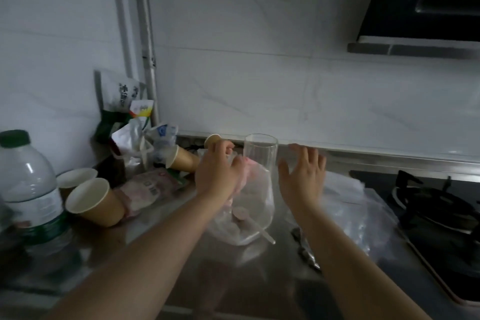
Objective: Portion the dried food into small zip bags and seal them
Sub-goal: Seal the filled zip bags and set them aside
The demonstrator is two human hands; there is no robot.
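Head view. The left hand (217, 169) is curled on the pink-tinted top of a clear bag (246, 213) that lies on the steel worktop (161, 247); the grip point itself is partly hidden behind the hand. The right hand (302, 176) hovers released, fingers spread, just right of the bag and holding nothing. Pale pieces of dried food (239, 214) lie inside the bag together with a clear plastic spoon (259, 228), whose handle pokes out at the bag's lower right. A tall clear glass (260, 153) stands upright just behind the bag, between the two hands. Right of the right hand lies a heap of clear zip bags (353, 205), beside a black gas hob (439, 218). Left of the left hand: a tipped paper cup (181, 158), two further cups (91, 200) nearer the camera, a flat pink packet (148, 189), a water bottle (31, 189) at the far left, and crumpled packets (132, 125) against the wall. A dark metal utensil (304, 249) lies under the right forearm, blurred. A hood (420, 2) hangs at upper right.
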